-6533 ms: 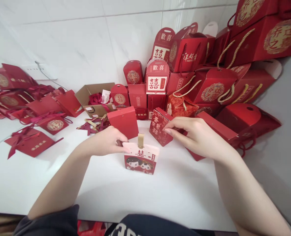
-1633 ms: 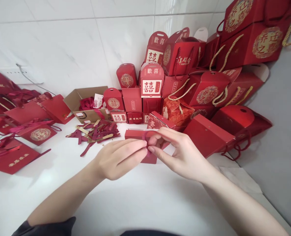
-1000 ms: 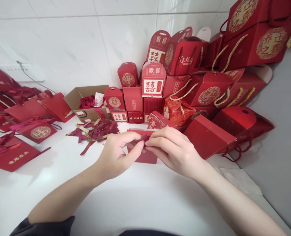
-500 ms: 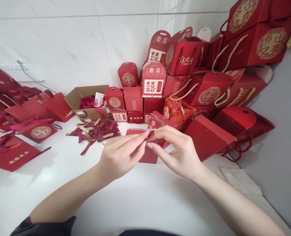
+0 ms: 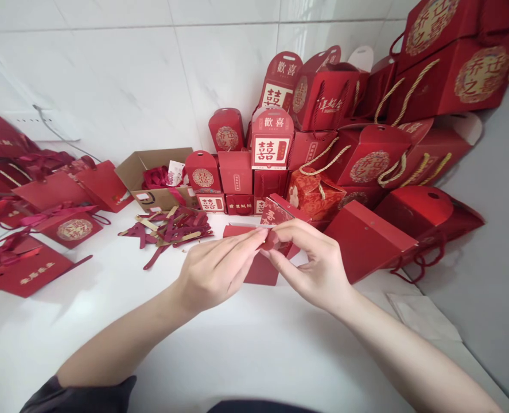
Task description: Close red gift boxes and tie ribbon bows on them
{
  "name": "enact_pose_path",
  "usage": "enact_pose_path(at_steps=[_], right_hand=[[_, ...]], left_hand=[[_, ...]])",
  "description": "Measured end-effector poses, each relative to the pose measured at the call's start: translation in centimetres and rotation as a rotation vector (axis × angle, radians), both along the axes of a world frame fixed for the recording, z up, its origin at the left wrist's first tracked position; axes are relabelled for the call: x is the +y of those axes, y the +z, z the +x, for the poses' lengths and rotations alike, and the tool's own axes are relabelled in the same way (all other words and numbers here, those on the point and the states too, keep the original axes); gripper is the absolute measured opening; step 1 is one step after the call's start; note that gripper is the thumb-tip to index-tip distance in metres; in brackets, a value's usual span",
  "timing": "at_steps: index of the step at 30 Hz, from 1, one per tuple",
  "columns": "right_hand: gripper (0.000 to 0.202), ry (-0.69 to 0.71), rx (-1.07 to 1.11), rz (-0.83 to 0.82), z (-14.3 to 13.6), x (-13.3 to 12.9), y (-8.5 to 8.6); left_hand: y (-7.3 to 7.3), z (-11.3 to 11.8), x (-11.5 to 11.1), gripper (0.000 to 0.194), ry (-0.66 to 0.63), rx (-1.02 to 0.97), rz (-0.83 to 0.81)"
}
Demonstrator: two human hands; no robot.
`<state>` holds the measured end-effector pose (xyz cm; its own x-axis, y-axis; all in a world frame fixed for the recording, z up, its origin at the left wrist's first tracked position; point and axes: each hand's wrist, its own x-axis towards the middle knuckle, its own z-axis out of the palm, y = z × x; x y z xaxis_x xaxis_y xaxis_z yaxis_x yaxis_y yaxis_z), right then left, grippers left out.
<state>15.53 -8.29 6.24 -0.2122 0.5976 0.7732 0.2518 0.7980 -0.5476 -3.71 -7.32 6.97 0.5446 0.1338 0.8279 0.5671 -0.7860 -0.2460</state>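
Note:
My left hand (image 5: pixel 220 267) and my right hand (image 5: pixel 312 264) meet fingertip to fingertip over an unfolded red box (image 5: pixel 260 272) on the white table. Between the pinched fingertips shows a small dark red piece (image 5: pixel 271 241) with a tiny gold spot; its full shape is hidden by the fingers. Both hands are closed on it. Behind them rises a printed red flap (image 5: pixel 275 212). To the left lies a loose pile of dark red and gold strips (image 5: pixel 177 229).
An open cardboard box (image 5: pixel 163 198) with dark red ribbons stands behind the strips. Stacked red gift boxes (image 5: pixel 366 163) line the back and right, near the wall. A large red box (image 5: pixel 368 238) leans right of my right hand. More ribboned red boxes (image 5: pixel 34 264) are at left.
More of the small red piece shows between my fingertips. Both hands stay nearly in place, and the whole view has shifted slightly.

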Motion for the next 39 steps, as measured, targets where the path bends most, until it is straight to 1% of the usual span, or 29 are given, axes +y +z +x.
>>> enact_pose_path(at_steps=[3,5,7,9,11,13,14,16,17,19,22,24,28,32,35,37,39], right_hand=[[0.013,-0.015,-0.028,0.045,-0.1,0.2,-0.5],[0.015,-0.032,-0.076,0.125,0.0,0.4,-0.7],[0.016,-0.042,-0.119,0.216,0.2,0.4,-0.6],[0.016,-0.017,-0.133,0.225,0.5,0.3,0.0],[0.013,0.038,-0.134,0.100,0.9,-0.1,0.8],[0.010,0.105,-0.104,-0.111,1.3,-0.4,1.5],[0.011,0.139,-0.069,-0.224,1.4,-0.5,1.7],[0.008,0.198,0.017,-0.423,1.6,-0.6,1.8],[0.007,0.219,0.053,-0.497,1.6,-0.6,1.7],[0.012,0.240,0.081,-0.581,1.6,-0.4,1.4],[0.021,0.211,0.058,-0.575,1.8,-0.1,1.2],[0.023,0.202,0.029,-0.560,2.0,-0.1,1.3],[0.016,0.258,0.040,-0.590,2.2,0.0,1.3],[0.019,0.213,0.040,-0.599,2.1,0.2,1.1],[0.016,0.237,-0.005,-0.610,2.0,0.2,1.2],[0.014,0.248,-0.034,-0.562,2.1,0.2,1.4],[0.012,0.213,-0.078,-0.472,2.2,0.2,1.6]], left_hand=[[-0.1,0.1,0.0,0.034,0.022,0.001,-0.020],[0.0,0.1,-0.1,0.031,0.019,-0.011,-0.046],[0.3,0.1,-0.1,0.030,-0.004,-0.023,-0.056],[0.8,-0.1,-0.2,0.030,-0.001,-0.021,-0.029],[1.3,-0.4,-0.4,0.030,0.042,-0.005,0.028],[1.8,-0.8,-0.6,0.027,0.075,0.050,0.112],[2.0,-1.0,-0.8,0.025,0.071,0.097,0.153],[2.4,-1.2,-1.2,0.019,0.034,0.205,0.244],[2.5,-1.3,-1.4,0.017,0.020,0.254,0.281],[2.5,-1.3,-1.6,0.012,0.009,0.311,0.332],[2.4,-1.2,-1.4,0.008,0.013,0.353,0.349],[2.2,-1.1,-1.1,0.011,-0.006,0.353,0.355],[1.9,-1.2,-0.5,0.016,0.001,0.335,0.362],[2.0,-1.2,-0.7,0.012,-0.004,0.325,0.345],[2.1,-1.3,-0.9,0.013,-0.039,0.346,0.314],[1.9,-1.4,-0.6,0.014,-0.077,0.341,0.293],[1.7,-1.5,0.1,0.015,-0.107,0.273,0.231]])
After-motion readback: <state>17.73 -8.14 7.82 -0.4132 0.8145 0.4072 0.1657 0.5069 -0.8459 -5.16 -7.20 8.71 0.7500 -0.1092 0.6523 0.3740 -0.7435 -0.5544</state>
